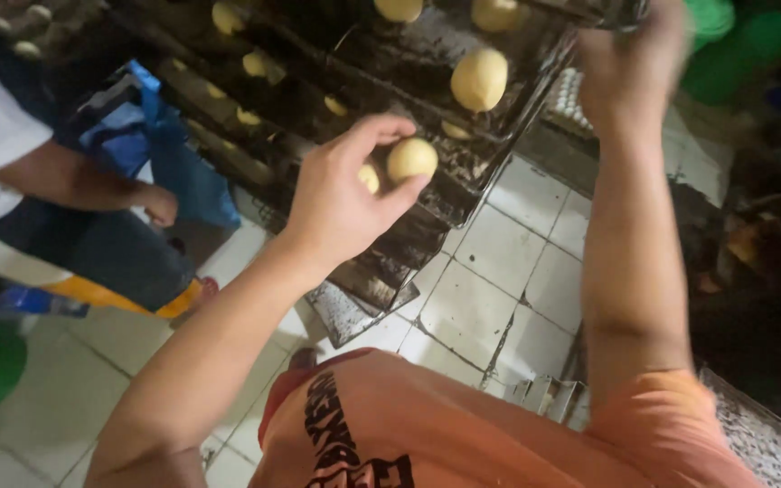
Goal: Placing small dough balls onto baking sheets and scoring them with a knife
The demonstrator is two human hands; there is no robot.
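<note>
— Holding anything, that left hand?

— Yes. Its fingers curl around a pale round dough ball, thumb below and the other fingers arched over the top. A second, smaller-looking ball shows just behind the palm, touching or nearly touching the first; I cannot tell whether the hand grips that one too.

— Where is the ball, then?

— Raised in front of a stack of dark baking trays, close to the edge of one tray. More dough balls sit on the trays above, the biggest up and to the right of the held one.

— And the right hand?

— Lifted high, at the upper tray's corner. It is blurred, so whether its fingers are open or closed on something, I cannot tell.

— Anything else around?

— White tiled floor below, the person's orange shirt at the bottom edge. At the left another person's arm rests near a blue bag, well apart from both hands.
</note>
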